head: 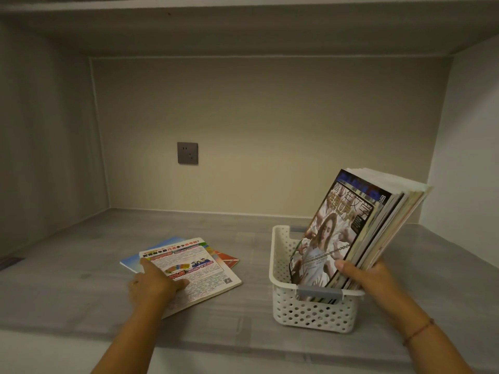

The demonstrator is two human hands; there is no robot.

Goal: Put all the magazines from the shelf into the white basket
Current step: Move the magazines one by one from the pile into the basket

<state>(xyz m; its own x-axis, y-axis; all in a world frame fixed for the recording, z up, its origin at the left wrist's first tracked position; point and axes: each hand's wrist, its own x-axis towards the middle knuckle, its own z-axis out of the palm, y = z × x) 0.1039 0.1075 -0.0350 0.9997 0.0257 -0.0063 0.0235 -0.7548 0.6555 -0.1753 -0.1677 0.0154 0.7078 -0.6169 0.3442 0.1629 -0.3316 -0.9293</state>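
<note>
A white perforated basket (283, 268) stands on the grey shelf at the right. Several magazines (351, 228) stand tilted to the right inside it, the front cover showing a woman. My right hand (364, 276) grips the lower edge of this bundle, thumb on the front cover. At the left a small pile of magazines lies flat: a white one with coloured text (199, 268) on top, a blue one (154, 252) and an orange one (229, 259) beneath. My left hand (154, 284) rests flat on the top magazine, fingers spread.
A dark wall socket (187, 153) sits on the back wall. The alcove has side walls left and right and a low ceiling panel above. The shelf's front edge (243, 352) runs below my forearms.
</note>
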